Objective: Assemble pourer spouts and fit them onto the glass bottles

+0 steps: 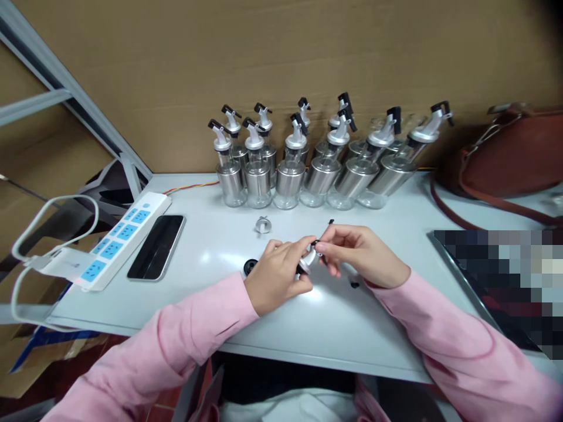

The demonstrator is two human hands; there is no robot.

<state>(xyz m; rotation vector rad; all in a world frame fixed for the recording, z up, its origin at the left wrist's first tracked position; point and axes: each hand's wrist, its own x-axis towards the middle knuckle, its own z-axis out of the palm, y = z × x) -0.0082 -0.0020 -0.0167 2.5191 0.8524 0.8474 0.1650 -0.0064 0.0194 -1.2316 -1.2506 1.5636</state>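
Observation:
Over the middle of the table, my left hand (276, 276) is closed around a silver pourer spout (309, 259) with black at its tip. My right hand (361, 253) is closed too, its thumb and fingers pinched at that tip; whatever lies between them is mostly hidden. A small black piece (331, 222) sticks up just behind the right fingers. Partly covered by my left hand is a round black part (250, 267). Another small black piece (354, 285) lies below my right hand. Farther back sits a silver ring-shaped part (263, 225).
Several glass-and-steel bottles (290, 180) with pourer spouts stand along the back wall. To the left are a phone (157, 247) and a power strip (125, 234). A brown bag (510, 155) and a dark, partly blurred flat object (472, 275) lie at the right.

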